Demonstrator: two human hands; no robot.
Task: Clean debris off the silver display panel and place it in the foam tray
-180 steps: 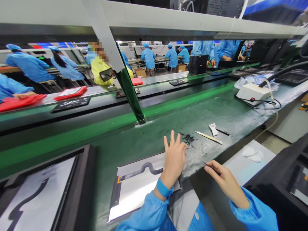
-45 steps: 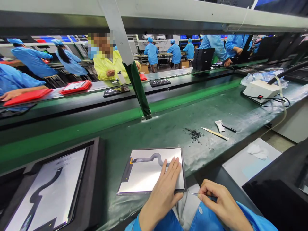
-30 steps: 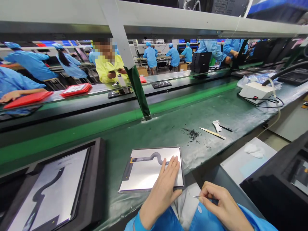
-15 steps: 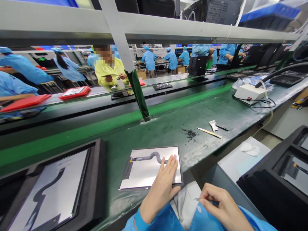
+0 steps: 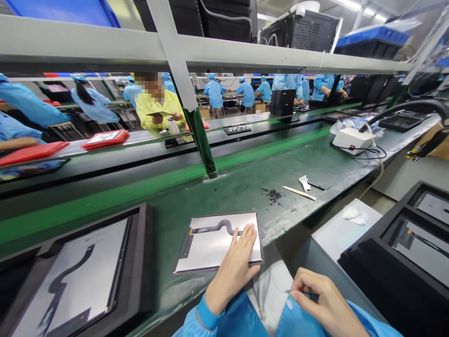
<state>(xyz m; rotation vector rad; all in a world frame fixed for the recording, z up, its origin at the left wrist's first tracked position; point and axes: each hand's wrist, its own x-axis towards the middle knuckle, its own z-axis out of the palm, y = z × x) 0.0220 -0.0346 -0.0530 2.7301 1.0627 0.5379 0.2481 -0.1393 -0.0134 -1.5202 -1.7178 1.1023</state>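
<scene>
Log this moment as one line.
left hand: flat on panel | right hand: holding tweezers | knife: on bench

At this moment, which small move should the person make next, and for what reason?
Probably bring the thin metal tool, pinched in the right hand, toward the panel's nearest edge. The left hand lies on the panel, fingers extended, and seems to steady it, while the tool's tip sits beyond the bench edge, apart from the panel.
</scene>
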